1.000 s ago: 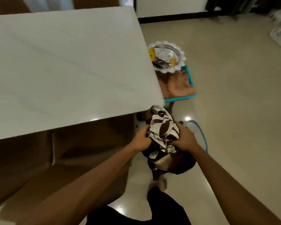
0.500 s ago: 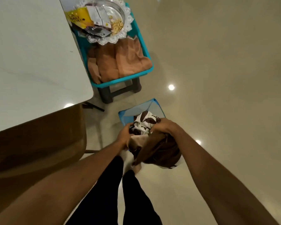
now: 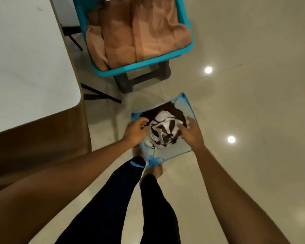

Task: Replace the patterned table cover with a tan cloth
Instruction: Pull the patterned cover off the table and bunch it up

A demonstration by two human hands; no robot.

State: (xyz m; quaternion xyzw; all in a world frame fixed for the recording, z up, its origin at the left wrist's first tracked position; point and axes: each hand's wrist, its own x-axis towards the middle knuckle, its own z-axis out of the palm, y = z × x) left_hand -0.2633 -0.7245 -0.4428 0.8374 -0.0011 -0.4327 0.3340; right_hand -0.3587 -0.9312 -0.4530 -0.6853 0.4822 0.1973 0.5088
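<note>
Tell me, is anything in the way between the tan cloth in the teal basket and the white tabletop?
Nothing visible blocks it. The tan cloth lies uncovered in the teal basket, right beside the bare table. Both hands are busy pushing the patterned cover into the blue mesh bin.

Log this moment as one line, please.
step: stowing patterned cover | location: blue mesh hamper on floor | left hand: on cover | right hand: on cover | tan cloth: in teal basket
</note>
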